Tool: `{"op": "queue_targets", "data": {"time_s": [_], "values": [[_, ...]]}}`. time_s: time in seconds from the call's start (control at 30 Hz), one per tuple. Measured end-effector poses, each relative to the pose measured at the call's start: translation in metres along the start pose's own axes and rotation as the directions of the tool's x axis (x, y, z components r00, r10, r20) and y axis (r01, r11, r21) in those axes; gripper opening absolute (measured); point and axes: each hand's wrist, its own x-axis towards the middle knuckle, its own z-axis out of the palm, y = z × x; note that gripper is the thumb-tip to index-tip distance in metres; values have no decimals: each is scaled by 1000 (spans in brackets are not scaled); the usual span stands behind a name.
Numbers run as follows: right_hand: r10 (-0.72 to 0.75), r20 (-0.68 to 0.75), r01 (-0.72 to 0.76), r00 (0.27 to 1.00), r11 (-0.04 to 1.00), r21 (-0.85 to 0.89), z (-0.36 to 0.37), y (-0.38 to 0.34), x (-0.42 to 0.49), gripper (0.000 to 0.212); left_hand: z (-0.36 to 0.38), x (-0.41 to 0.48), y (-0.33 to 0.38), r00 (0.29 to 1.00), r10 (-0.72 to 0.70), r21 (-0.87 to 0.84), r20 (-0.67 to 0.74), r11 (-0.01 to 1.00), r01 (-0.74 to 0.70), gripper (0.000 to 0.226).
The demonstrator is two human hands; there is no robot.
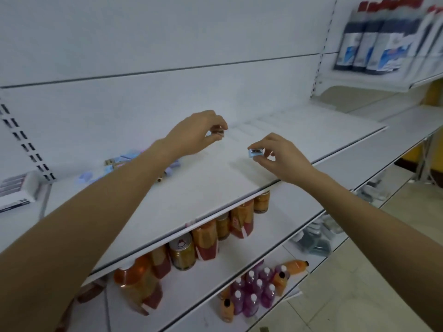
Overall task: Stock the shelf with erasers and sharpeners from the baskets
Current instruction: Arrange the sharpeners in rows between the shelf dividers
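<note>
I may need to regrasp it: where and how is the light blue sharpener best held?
Pinch the light blue sharpener across its opposite flat sides, coming from the front edge of the shelf, as the right hand does now. It is a small block, blade face turned up toward the camera.

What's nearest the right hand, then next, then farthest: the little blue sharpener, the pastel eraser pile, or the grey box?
1. Little blue sharpener: pinched in the right hand.
2. Pastel eraser pile: left along the shelf.
3. Grey box: far left end.
</note>
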Motion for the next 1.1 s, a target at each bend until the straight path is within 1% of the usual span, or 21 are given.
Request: {"op": "queue_targets", "data": {"time_s": [0.1,0.23,0.4,0.53,0.63,0.73,0.87,0.93,1.03,1.1], "values": [[-16,7,16,1000,1000,-14,-19,39,10,23,5,35,8,997,-83,56,2,995,82,18],[-29,36,30,999,999,-34,-41,92,24,22,17,74,25,990,-140,86,19,987,137,17],[-75,86,77,994,997,-22,-46,135,43,23,41,107,42,972,-236,76,-24,969,237,22],[-125,142,123,982,992,21,-43,156,65,24,56,124,44,959,-281,92,23,956,278,17],[-173,158,169,972,985,41,-41,170,85,23,62,137,37,952,-303,127,47,947,295,16],[-201,164,199,966,980,31,-39,180,106,22,65,152,23,952,-302,154,37,944,294,16],[-205,178,204,962,979,22,-37,191,133,23,73,173,1,948,-317,111,-22,942,318,17],[-214,197,217,957,976,7,-36,194,148,24,80,182,-7,939,-342,78,-25,936,343,18],[-271,223,281,936,959,-16,-31,193,171,24,90,189,-13,927,-374,38,-8,926,374,19],[-310,265,324,913,946,-9,-25,190,184,23,96,190,-15,922,-387,42,-1,921,387,20]]}}
